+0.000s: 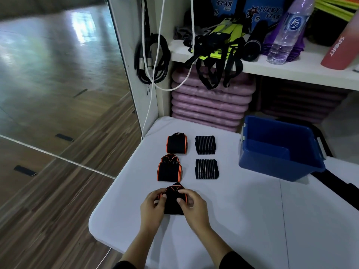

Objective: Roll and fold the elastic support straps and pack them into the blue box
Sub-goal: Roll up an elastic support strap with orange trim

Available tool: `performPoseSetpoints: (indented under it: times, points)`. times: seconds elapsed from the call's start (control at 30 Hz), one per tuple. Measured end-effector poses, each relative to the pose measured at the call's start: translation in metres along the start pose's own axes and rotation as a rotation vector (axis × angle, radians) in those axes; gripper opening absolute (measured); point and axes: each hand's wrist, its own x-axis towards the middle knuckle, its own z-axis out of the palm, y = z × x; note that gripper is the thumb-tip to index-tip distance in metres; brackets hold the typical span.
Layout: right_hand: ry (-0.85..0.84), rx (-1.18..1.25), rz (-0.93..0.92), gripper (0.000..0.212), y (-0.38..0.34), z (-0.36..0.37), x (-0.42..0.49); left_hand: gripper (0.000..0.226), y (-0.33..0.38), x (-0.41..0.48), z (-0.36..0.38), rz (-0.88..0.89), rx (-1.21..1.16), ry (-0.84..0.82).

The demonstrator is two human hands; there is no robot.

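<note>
On the white table lie several folded elastic straps. Two black ones with orange edging form a left column. Two black ribbed ones with pale stripes sit to their right. A third orange-edged strap lies nearest me, held from both sides. My left hand grips its left edge and my right hand its right edge, thumbs pressing on top. The blue box stands at the right and looks empty inside.
White shelves behind the table hold black and neon straps, a water bottle and a pink sport bottle. Stacked pink mats fill the lower shelf. Black cables and a white cord hang at the shelf's side. A mirror and wood floor lie left.
</note>
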Motion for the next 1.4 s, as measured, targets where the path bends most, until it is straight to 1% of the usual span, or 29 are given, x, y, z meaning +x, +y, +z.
performPoseSetpoints:
  times: [0.17,0.3,0.37,0.47,0.63,0.77,0.87,1.03,1.13,1.2,1.27,1.33,1.4]
  points:
    - [0.037,-0.029,0.001,0.017,0.004,0.001,-0.002,0.03,-0.004,0.002,-0.002,0.007,0.035,-0.089]
    - [0.05,-0.027,0.04,0.028,0.007,0.006,-0.001,0.028,-0.007,0.007,-0.005,0.009,0.09,-0.16]
    - [0.041,-0.027,0.067,0.032,0.007,0.007,0.001,0.028,-0.008,0.007,-0.006,0.008,0.087,-0.155]
    - [-0.017,-0.015,0.06,0.036,0.006,0.007,0.004,0.033,-0.01,0.004,-0.009,0.003,0.063,-0.114]
    - [-0.065,-0.006,0.02,0.038,0.002,0.01,0.008,0.025,-0.019,0.002,-0.013,-0.011,0.047,-0.041]
    - [-0.038,0.018,0.014,0.033,0.001,0.008,0.007,0.021,-0.01,0.001,-0.013,-0.018,-0.019,-0.049]
    - [-0.03,0.026,0.018,0.035,0.0,0.007,0.004,0.022,-0.005,-0.001,-0.013,-0.019,-0.046,-0.055]
    - [-0.013,0.016,-0.008,0.04,-0.003,0.006,0.004,0.02,-0.006,0.0,-0.015,-0.023,-0.005,-0.043]
    - [-0.014,0.011,-0.01,0.037,-0.004,0.003,0.003,0.018,-0.008,0.003,-0.015,0.065,0.128,-0.015]
    - [-0.005,0.021,0.006,0.034,-0.006,-0.001,0.002,0.026,-0.007,0.003,-0.013,0.144,0.276,0.031]
    - [0.011,0.01,0.013,0.034,-0.01,-0.008,0.001,0.031,0.001,0.001,-0.01,0.221,0.359,0.077]
    - [0.034,-0.029,-0.001,0.032,-0.012,-0.02,0.0,0.031,0.016,0.0,-0.003,0.313,0.406,0.068]
    - [0.078,-0.078,-0.018,0.027,-0.012,-0.038,-0.002,0.025,0.031,0.001,0.009,0.373,0.415,0.005]
